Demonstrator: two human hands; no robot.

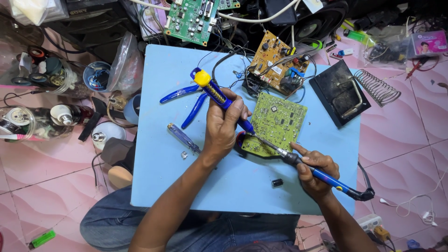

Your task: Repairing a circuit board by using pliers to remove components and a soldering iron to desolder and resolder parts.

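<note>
A yellow-green circuit board (pixel 280 122) lies on the light blue table (pixel 177 182), tilted, solder side up. My left hand (pixel 224 128) grips a blue and yellow desoldering pump (pixel 216 92), its tip down at the board's left edge. My right hand (pixel 315 170) holds a blue-handled soldering iron (pixel 326 177); its metal tip touches the board near the pump's tip. Its cable runs off to the lower right.
Blue-handled pliers (pixel 184 100) and a blue screwdriver (pixel 183 137) lie left of my hand. A brown circuit board (pixel 277 63) and a black soldering stand (pixel 339 93) with a coil holder (pixel 377 87) sit at the back. A small black part (pixel 277 183) lies near the front. Clutter rings the table.
</note>
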